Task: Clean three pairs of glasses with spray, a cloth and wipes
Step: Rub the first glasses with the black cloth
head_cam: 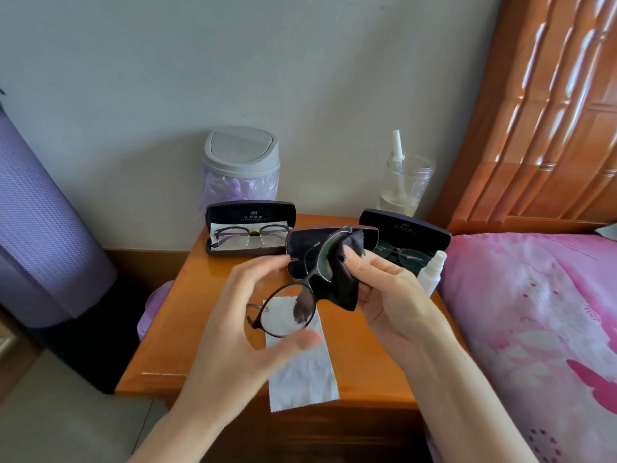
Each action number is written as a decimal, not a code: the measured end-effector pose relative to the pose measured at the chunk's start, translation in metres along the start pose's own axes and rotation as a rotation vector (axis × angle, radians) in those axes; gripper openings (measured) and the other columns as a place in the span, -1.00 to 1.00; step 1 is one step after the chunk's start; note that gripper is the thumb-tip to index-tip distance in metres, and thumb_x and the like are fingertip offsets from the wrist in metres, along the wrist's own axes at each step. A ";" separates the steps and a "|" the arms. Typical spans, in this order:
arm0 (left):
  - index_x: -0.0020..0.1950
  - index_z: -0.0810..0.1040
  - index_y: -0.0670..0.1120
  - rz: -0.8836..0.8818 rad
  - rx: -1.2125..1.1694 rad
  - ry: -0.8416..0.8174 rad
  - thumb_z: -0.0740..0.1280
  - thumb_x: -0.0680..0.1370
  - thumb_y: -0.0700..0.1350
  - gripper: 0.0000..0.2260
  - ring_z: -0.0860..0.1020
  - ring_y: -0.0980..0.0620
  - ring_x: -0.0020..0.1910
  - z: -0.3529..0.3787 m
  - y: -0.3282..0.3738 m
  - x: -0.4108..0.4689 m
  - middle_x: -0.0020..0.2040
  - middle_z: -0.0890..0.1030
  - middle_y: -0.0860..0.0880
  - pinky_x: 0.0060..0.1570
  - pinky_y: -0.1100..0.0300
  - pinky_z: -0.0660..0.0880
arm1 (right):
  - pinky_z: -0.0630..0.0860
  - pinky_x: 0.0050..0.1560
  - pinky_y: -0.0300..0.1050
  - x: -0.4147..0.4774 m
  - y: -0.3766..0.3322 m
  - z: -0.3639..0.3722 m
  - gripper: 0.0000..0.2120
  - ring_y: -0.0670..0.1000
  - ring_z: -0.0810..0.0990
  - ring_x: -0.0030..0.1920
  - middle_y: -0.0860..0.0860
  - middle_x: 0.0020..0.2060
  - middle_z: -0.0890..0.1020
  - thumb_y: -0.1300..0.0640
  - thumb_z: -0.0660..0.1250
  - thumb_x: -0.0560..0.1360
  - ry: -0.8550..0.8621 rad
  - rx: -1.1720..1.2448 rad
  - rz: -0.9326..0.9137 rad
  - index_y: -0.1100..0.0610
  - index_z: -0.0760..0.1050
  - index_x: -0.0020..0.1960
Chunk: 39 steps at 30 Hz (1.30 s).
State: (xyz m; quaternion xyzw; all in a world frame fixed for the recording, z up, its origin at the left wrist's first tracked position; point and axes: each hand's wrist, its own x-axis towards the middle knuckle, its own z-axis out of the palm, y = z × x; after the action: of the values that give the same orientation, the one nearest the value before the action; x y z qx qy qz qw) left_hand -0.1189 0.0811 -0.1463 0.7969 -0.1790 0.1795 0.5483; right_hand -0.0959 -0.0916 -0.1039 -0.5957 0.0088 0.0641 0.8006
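The step in hand is judged to be the cloth wipe of one lens. The glasses, a round black frame, are held in the air above the middle of the table, tilted so that one lens points to 1 o'clock and the other to 7 o'clock. The left grip is closed lightly on the rim of the 7 o'clock lens, thumb below and fingers above, with the glass itself apparently left untouched. The right grip is closed on the black cloth, which is folded round the 1 o'clock lens and pinched against it between thumb and fingers. A white wipe lies flat on the table at 6 o'clock of the frame, and the spray bottle stands at 3 o'clock, just beside the right grip at the table edge next to the bed. A second pair lies in the open left case at 11 o'clock, and a third pair lies in the open right case at 1 o'clock. The middle case at 12 o'clock is partly hidden and appears empty. The task is therefore judged to be early or midway. For the next move, the cloth is to be shifted to the 7 o'clock lens, and the left grip is to be reset on the bridge or the far rim, so that no fingertip is placed on cleaned glass.
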 end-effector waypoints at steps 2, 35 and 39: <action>0.24 0.44 0.22 -0.197 -0.239 -0.087 0.20 0.22 0.58 -0.28 0.49 0.27 0.24 -0.009 0.000 0.017 0.20 0.55 0.33 0.31 0.20 0.35 | 0.54 -0.11 -0.18 0.000 -0.003 0.001 -0.81 0.00 0.67 -0.21 0.03 -0.29 0.69 0.05 0.37 0.30 -0.016 0.007 -0.001 0.18 0.60 -0.25; -0.09 0.62 -0.05 -0.318 -0.366 0.023 0.45 0.34 -0.20 -0.83 0.69 0.14 -0.23 -0.010 0.036 0.020 -0.26 0.72 0.07 -0.32 0.44 0.52 | 0.63 -0.13 -0.16 -0.008 0.004 0.028 -0.69 0.04 0.71 -0.16 0.10 -0.20 0.72 0.07 0.45 0.27 0.077 -0.035 -0.204 0.21 0.60 -0.04; -0.10 0.64 -0.03 -0.287 -0.395 0.133 0.46 0.27 -0.13 -0.78 0.69 0.14 -0.24 -0.007 0.037 0.017 -0.26 0.72 0.07 -0.33 0.41 0.53 | 0.61 -0.06 -0.18 -0.007 0.004 0.028 -0.65 0.02 0.70 -0.06 0.08 -0.09 0.71 0.12 0.45 0.30 -0.013 -0.092 -0.195 0.18 0.56 0.07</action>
State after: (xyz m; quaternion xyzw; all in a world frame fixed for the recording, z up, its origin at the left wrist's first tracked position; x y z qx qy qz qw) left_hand -0.1226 0.0733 -0.1057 0.6780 -0.0590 0.1132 0.7239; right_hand -0.1054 -0.0639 -0.0991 -0.6293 -0.0576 -0.0100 0.7750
